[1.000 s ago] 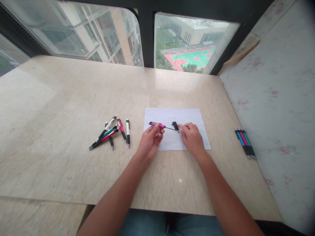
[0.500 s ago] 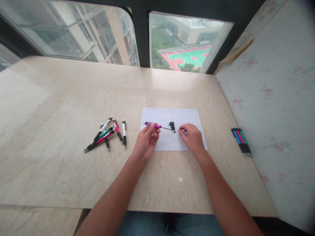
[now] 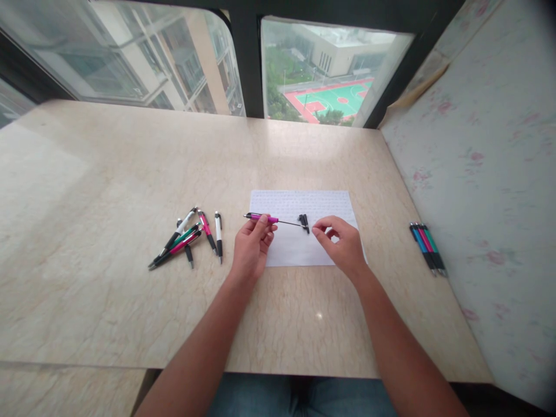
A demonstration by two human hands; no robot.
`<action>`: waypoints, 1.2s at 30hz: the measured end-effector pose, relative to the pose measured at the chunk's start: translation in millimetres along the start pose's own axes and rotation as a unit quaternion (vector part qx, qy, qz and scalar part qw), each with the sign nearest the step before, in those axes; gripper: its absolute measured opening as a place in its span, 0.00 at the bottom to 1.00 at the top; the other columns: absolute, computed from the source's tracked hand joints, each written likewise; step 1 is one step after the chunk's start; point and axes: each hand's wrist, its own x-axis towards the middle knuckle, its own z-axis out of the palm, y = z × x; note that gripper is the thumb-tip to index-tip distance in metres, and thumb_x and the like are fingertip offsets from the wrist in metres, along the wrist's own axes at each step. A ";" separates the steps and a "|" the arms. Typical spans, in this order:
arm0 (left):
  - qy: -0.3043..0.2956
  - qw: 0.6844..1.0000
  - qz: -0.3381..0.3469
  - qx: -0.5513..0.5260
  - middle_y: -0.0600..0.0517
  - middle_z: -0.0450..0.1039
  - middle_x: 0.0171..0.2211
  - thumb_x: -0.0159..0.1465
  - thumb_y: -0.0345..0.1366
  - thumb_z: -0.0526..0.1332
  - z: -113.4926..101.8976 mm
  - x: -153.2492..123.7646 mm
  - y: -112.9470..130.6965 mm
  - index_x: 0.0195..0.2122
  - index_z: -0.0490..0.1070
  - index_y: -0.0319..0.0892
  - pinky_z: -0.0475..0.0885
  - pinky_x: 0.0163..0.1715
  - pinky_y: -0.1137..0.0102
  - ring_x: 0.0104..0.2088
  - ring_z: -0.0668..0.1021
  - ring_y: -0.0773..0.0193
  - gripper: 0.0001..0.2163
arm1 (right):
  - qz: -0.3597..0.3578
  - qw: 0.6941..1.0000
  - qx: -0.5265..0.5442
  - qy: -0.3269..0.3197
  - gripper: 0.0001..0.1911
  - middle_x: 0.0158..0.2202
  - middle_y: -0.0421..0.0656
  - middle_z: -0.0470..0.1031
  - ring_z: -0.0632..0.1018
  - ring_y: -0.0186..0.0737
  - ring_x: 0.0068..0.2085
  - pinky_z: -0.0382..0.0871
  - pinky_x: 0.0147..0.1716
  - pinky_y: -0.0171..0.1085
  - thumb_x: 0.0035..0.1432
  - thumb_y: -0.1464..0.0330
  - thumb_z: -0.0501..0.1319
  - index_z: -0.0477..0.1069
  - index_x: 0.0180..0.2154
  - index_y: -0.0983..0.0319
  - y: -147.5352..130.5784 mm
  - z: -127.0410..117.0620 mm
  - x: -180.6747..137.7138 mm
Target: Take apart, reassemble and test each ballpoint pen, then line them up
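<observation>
My left hand (image 3: 252, 248) pinches a purple pen barrel (image 3: 272, 220) with a black clip end pointing left. A thin dark refill (image 3: 289, 223) sticks out of the barrel's open end towards the right. My right hand (image 3: 344, 248) is held just beyond the refill's tip, thumb and forefinger pressed together; anything between them is too small to make out. Under the refill's tip, black pen parts (image 3: 306, 220), apparently a grip and a smaller piece, lie on a sheet of paper (image 3: 299, 252) with rows of writing.
To the left lies a loose pile of pens (image 3: 179, 243) in white, green and pink, with a white pen (image 3: 218, 234) beside it. Several coloured pens (image 3: 428, 248) are lined up near the right wall. A window frame (image 3: 254, 69) borders the table's (image 3: 130, 174) far side.
My left hand has moved slightly left with the purple barrel and refill. The right hand stays almost in place, its fingertips now a little farther from the refill's tip.
</observation>
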 end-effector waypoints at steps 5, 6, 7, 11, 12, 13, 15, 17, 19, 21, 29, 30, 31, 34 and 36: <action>-0.001 1.000 -0.002 0.007 0.50 0.78 0.32 0.53 0.36 0.73 -0.3 -0.6 -0.3 0.35 0.77 0.37 0.70 0.25 0.83 0.29 0.78 0.73 0.11 | -0.009 1.000 -0.002 -0.007 0.03 0.33 0.41 0.77 0.76 0.36 0.33 0.69 0.28 0.35 0.60 0.70 0.61 0.73 0.33 0.59 0.4 0.3 -0.3; 0.000 1.000 -0.002 0.009 0.50 0.78 0.32 0.53 0.36 0.73 -0.4 -0.8 -0.3 0.35 0.77 0.37 0.70 0.25 0.83 0.29 0.78 0.73 0.12 | -0.011 1.000 -0.003 -0.007 0.03 0.33 0.41 0.77 0.76 0.36 0.33 0.69 0.28 0.35 0.60 0.70 0.61 0.73 0.33 0.59 0.3 0.3 -0.3; 0.000 1.000 -0.003 0.010 0.50 0.78 0.32 0.53 0.36 0.73 -0.5 -1.0 -0.2 0.35 0.77 0.37 0.70 0.25 0.83 0.29 0.78 0.73 0.12 | -0.013 1.000 -0.005 -0.007 0.03 0.33 0.41 0.77 0.76 0.36 0.33 0.69 0.28 0.35 0.60 0.70 0.61 0.73 0.33 0.59 0.1 0.3 -0.2; -0.005 1.000 -0.001 0.022 0.50 0.78 0.32 0.54 0.37 0.73 -0.4 -1.2 -0.4 0.35 0.77 0.37 0.71 0.26 0.83 0.29 0.78 0.74 0.11 | -0.019 1.000 -0.006 -0.010 0.03 0.33 0.41 0.76 0.75 0.35 0.32 0.68 0.28 0.35 0.60 0.71 0.61 0.73 0.33 0.59 -0.1 0.7 -0.1; -0.007 1.000 0.000 0.025 0.50 0.78 0.33 0.54 0.37 0.73 -0.4 -1.1 -0.6 0.35 0.77 0.37 0.71 0.26 0.83 0.29 0.78 0.74 0.11 | -0.020 1.000 -0.005 -0.010 0.03 0.33 0.41 0.76 0.75 0.35 0.32 0.68 0.28 0.35 0.60 0.71 0.61 0.73 0.33 0.59 0.0 1.0 -0.1; -0.008 1.000 0.001 0.026 0.50 0.78 0.33 0.54 0.37 0.73 -0.4 -1.0 -0.8 0.34 0.77 0.37 0.71 0.26 0.83 0.29 0.78 0.73 0.11 | -0.021 1.000 -0.005 -0.010 0.03 0.33 0.41 0.76 0.75 0.35 0.32 0.68 0.28 0.35 0.60 0.71 0.61 0.73 0.33 0.59 0.2 1.2 -0.1; -0.008 1.000 0.001 0.027 0.50 0.78 0.33 0.53 0.37 0.73 -0.4 -0.7 -1.0 0.34 0.77 0.37 0.71 0.26 0.83 0.29 0.78 0.73 0.11 | -0.021 1.000 -0.004 -0.011 0.03 0.33 0.41 0.76 0.75 0.35 0.32 0.69 0.28 0.35 0.60 0.71 0.61 0.72 0.33 0.59 0.7 1.4 -0.2; -0.006 1.000 0.001 0.024 0.50 0.78 0.33 0.53 0.37 0.73 -0.5 -0.5 -0.8 0.34 0.77 0.37 0.71 0.26 0.83 0.29 0.78 0.73 0.12 | -0.019 1.000 -0.004 -0.012 0.03 0.33 0.41 0.76 0.75 0.35 0.32 0.69 0.28 0.35 0.60 0.71 0.61 0.73 0.33 0.59 0.9 1.1 -0.2; -0.003 1.000 0.000 0.020 0.50 0.78 0.32 0.53 0.37 0.73 -0.5 -0.5 -0.3 0.35 0.77 0.37 0.71 0.26 0.83 0.29 0.78 0.74 0.12 | -0.017 1.000 -0.005 -0.012 0.03 0.33 0.41 0.76 0.75 0.35 0.32 0.69 0.28 0.35 0.60 0.71 0.61 0.73 0.33 0.59 0.8 0.5 -0.1; -0.001 1.000 0.001 0.018 0.51 0.78 0.32 0.53 0.37 0.73 -0.6 -0.5 0.2 0.35 0.77 0.37 0.71 0.26 0.83 0.29 0.78 0.74 0.12 | -0.017 1.000 -0.006 -0.011 0.03 0.33 0.41 0.76 0.75 0.36 0.32 0.69 0.28 0.35 0.60 0.71 0.61 0.73 0.33 0.59 0.6 -0.1 0.0; -0.004 1.000 0.003 0.026 0.51 0.78 0.32 0.53 0.37 0.73 -0.1 -1.1 -0.1 0.34 0.77 0.37 0.70 0.26 0.83 0.29 0.77 0.74 0.12 | -0.025 1.000 -0.011 -0.014 0.03 0.32 0.41 0.76 0.75 0.35 0.32 0.69 0.28 0.35 0.60 0.70 0.61 0.72 0.33 0.59 -0.1 1.0 -0.5; -0.005 1.000 0.004 0.029 0.51 0.78 0.32 0.53 0.37 0.73 0.2 -1.5 -0.4 0.34 0.77 0.37 0.70 0.26 0.83 0.29 0.77 0.74 0.12 | -0.026 0.999 -0.012 -0.015 0.03 0.32 0.41 0.76 0.75 0.36 0.32 0.69 0.28 0.35 0.60 0.70 0.61 0.72 0.33 0.59 -0.3 1.3 -0.6; -0.006 0.999 0.005 0.033 0.51 0.78 0.32 0.53 0.37 0.73 0.5 -2.0 -0.7 0.34 0.76 0.37 0.70 0.27 0.83 0.29 0.77 0.74 0.12 | -0.027 0.999 -0.014 -0.015 0.03 0.32 0.41 0.76 0.75 0.36 0.32 0.69 0.28 0.35 0.60 0.70 0.61 0.72 0.33 0.59 -0.5 1.5 -0.7; -0.008 0.999 0.006 0.047 0.51 0.78 0.33 0.54 0.38 0.73 1.4 -3.2 -1.8 0.35 0.76 0.38 0.69 0.27 0.82 0.30 0.77 0.74 0.12 | -0.030 0.999 -0.024 -0.017 0.03 0.32 0.41 0.76 0.75 0.36 0.32 0.69 0.27 0.35 0.61 0.70 0.60 0.72 0.33 0.59 -1.3 1.9 -0.8; -0.006 0.998 0.004 0.056 0.51 0.78 0.33 0.54 0.38 0.73 1.6 -3.5 -2.4 0.35 0.76 0.38 0.69 0.27 0.81 0.30 0.78 0.73 0.12 | -0.031 0.999 -0.035 -0.016 0.04 0.32 0.42 0.76 0.75 0.36 0.32 0.69 0.28 0.36 0.61 0.70 0.60 0.71 0.33 0.59 -1.6 2.0 -0.9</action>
